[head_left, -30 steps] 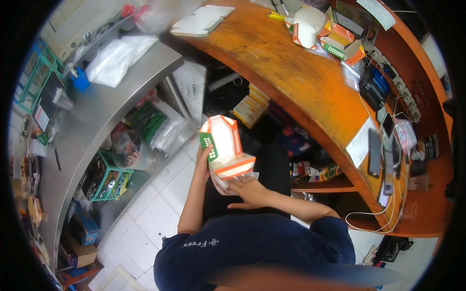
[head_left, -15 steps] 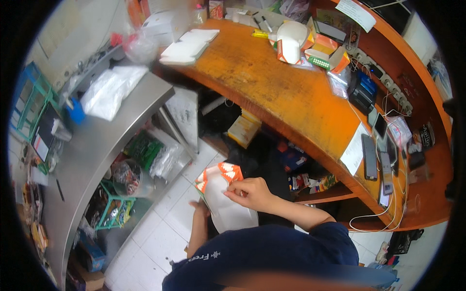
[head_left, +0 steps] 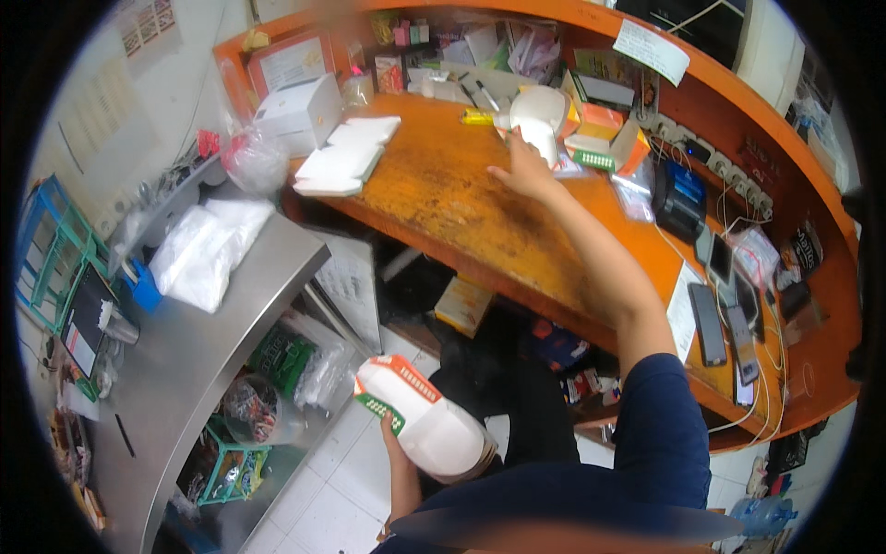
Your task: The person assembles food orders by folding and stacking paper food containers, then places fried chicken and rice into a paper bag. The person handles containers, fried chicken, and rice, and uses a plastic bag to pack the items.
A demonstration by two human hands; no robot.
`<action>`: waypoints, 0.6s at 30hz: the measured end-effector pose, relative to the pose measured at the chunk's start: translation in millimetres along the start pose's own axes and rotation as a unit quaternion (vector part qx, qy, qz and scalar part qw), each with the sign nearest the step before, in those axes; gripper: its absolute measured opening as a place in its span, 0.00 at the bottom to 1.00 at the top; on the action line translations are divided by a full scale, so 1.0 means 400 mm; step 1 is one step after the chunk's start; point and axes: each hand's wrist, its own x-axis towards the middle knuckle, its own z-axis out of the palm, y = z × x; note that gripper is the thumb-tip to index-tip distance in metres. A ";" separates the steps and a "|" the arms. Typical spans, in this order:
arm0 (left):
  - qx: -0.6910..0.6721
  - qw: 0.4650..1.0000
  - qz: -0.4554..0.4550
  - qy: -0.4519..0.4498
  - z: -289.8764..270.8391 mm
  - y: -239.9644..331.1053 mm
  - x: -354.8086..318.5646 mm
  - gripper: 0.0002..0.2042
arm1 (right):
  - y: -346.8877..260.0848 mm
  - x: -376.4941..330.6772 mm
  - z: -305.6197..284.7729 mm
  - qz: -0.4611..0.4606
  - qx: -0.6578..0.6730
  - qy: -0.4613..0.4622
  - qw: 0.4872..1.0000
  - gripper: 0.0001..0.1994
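Note:
My left hand [head_left: 395, 443] holds a white cardboard food box [head_left: 432, 411] with orange and green printed edges low in front of me. Its thumb lies on the green edge; the other fingers are hidden under the box. Across the wooden counter stretches my right arm, and my right hand [head_left: 526, 174] is at an open white and orange food box [head_left: 533, 134]. Thumb and index finger are apart, with nothing seen between them; whether the fingertips touch that box I cannot tell. Beside it lie more orange and white boxes [head_left: 600, 122], one with a green edge.
Flat white cartons [head_left: 346, 159] are stacked on the wooden counter [head_left: 443, 175], near a white box [head_left: 300, 115]. Phones [head_left: 707, 323], cables and a black and blue device [head_left: 680, 196] line its right side. White plastic bags [head_left: 208, 249] rest on the steel counter [head_left: 231, 319] at left.
My right hand has let go of the food box held in my left hand and reached far forward over the counter. The held box has turned, showing its printed sides. The view has shifted slightly.

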 end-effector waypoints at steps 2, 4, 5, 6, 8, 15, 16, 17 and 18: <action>-0.008 1.000 0.011 -0.019 -0.006 0.012 0.006 0.31 | 0.095 0.052 0.052 0.060 0.038 -0.063 0.996 0.37; 0.005 1.000 0.007 -0.005 -0.013 0.016 0.011 0.32 | 0.172 0.076 0.072 0.104 0.025 -0.123 0.987 0.37; 0.017 1.000 0.009 0.006 -0.018 0.018 0.012 0.32 | 0.201 0.074 0.070 0.105 -0.002 -0.135 0.985 0.37; 0.023 1.000 0.015 0.007 -0.023 0.019 0.017 0.32 | 0.221 0.068 0.066 0.116 -0.040 -0.160 0.979 0.39; 0.018 1.000 0.008 0.002 -0.033 0.017 0.021 0.32 | 0.261 0.062 0.026 0.133 -0.093 -0.217 0.963 0.40; 0.000 0.999 -0.032 -0.036 -0.020 0.010 0.038 0.32 | 0.337 0.042 -0.110 0.194 0.055 -0.084 0.976 0.48; 0.006 0.999 -0.037 -0.038 -0.010 0.010 0.039 0.32 | 0.326 0.052 -0.101 0.184 0.158 -0.061 0.968 0.53; 0.015 0.999 -0.037 -0.034 -0.001 0.012 0.037 0.32 | 0.313 0.060 -0.090 0.175 0.203 -0.050 0.962 0.53; 0.029 0.999 -0.028 -0.030 0.010 0.013 0.034 0.32 | 0.285 0.075 -0.068 0.175 0.249 -0.028 0.952 0.53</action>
